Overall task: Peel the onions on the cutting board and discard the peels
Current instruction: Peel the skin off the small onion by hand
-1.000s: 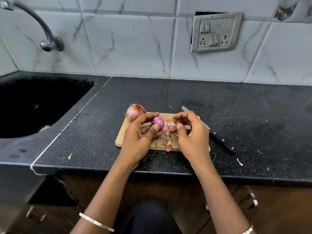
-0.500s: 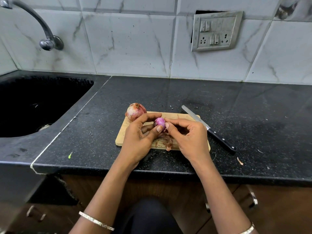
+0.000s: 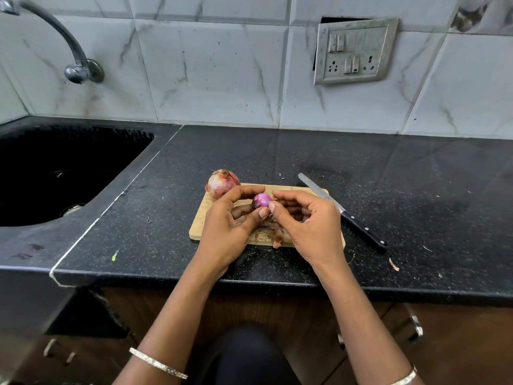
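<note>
While the left hand [image 3: 226, 232] grips the small peeled onion [image 3: 261, 200] between thumb and fingers [image 3: 247, 190] above the cutting board [image 3: 204, 218], the right hand [image 3: 308, 226] pinches at its side with fingers closed. An unpeeled onion [image 3: 222, 183] sits at the board's far left corner, loose peels [image 3: 273, 234] lie under the hands, and a knife [image 3: 342, 211] rests across the board's right edge onto the dark surface [image 3: 277, 151].

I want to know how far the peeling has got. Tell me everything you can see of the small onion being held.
The small onion is round, glossy and purple, its papery skin largely off where it shows. It is held above the cutting board, pinched by the left hand between thumb and fingers, while the right hand touches its right side with the fingertips. Its underside and far side are hidden. Brown peels lie on the board below it.
</note>
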